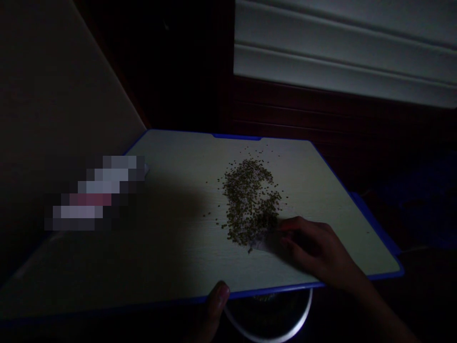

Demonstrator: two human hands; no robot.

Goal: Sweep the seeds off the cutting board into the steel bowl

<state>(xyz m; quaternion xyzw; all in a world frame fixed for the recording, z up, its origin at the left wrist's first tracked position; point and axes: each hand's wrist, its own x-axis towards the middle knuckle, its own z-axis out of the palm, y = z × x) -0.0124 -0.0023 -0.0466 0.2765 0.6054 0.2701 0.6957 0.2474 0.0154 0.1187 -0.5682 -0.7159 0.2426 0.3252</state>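
Many small greenish beans or seeds [246, 200] lie spread in a loose patch on a pale board [171, 157] with a blue rim. My right hand [314, 247] comes in from the lower right, fingers curled together at the near right side of the patch. What its fingertips pinch, if anything, is too dark to make out. A faint greyish patch shows just left of them. At the board's near edge, the thumb of my left hand [217, 302] rests over the rim; its other fingers are hidden below.
Under the near edge sits a round bowl or pan [300, 324] with a shiny rim, its contents mostly dark. A blurred-out item [103, 190] lies at the board's left side. Pale slatted panels [339, 52] stand beyond, and something blue [428, 205] lies at right.
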